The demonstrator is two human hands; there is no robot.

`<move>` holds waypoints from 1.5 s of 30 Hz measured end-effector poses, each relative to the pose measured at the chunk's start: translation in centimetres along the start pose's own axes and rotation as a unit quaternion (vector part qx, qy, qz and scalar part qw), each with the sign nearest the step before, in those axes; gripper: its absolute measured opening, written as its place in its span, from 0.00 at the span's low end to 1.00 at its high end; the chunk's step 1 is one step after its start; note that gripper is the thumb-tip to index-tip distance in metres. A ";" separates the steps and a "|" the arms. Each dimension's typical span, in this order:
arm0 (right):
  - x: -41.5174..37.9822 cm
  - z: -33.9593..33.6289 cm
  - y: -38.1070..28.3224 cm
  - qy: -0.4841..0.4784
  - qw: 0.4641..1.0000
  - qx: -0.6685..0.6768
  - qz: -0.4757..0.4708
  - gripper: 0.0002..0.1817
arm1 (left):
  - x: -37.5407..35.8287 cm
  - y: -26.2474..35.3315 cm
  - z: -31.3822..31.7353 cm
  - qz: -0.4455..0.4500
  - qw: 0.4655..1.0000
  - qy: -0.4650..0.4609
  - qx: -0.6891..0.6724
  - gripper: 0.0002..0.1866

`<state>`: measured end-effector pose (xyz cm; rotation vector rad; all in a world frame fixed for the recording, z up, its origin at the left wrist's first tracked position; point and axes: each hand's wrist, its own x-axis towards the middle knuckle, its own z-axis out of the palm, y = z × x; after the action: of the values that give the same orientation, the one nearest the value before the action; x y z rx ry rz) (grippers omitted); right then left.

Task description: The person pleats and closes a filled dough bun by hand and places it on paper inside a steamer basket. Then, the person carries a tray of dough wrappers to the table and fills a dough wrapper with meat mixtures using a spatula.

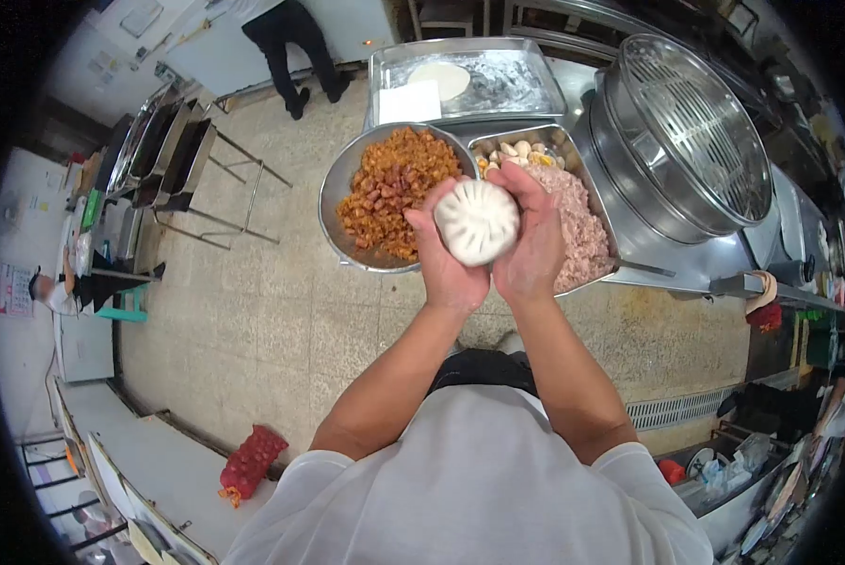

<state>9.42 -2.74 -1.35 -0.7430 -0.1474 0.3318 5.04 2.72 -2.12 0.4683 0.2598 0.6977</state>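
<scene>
A round white pleated bun (477, 222) sits cupped between my left hand (449, 259) and my right hand (532, 240), its pleats facing up. Both hands are closed around its sides, with the heels of the palms close together below it. Behind my left hand is a round metal bowl (333, 221) with orange-brown filling and reddish chunks on top. Beyond my right hand, a metal tray (599, 212) holds pale pink minced meat (580, 231) and several whitish pieces (521, 151) at its far end.
Behind the bowl, a metal tray (535, 85) holds a flat dough round (441, 80) and a white sheet (409, 102). Large steamers (686, 141) stand at right. One person (295, 42) stands at the back, another (60, 292) at far left. A red net sack (253, 461) lies lower left.
</scene>
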 end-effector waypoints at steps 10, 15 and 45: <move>-0.8 -2.4 -5.8 -0.281 0.790 -0.532 -0.120 0.44 | -1.1 0.8 -1.1 -0.088 0.985 0.008 0.151 0.45; 1.3 -7.6 -6.5 -0.249 0.886 -0.387 0.051 0.47 | -1.6 2.3 1.9 -0.173 0.946 -0.085 0.259 0.51; 6.3 -4.2 -1.5 0.074 0.976 -0.010 0.207 0.55 | 50.5 2.7 -12.9 -0.049 0.324 -0.273 0.905 0.23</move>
<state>16.76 -4.30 -3.27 -0.8132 0.1490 0.6692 35.97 42.46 -15.71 2.8275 0.3180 -0.3191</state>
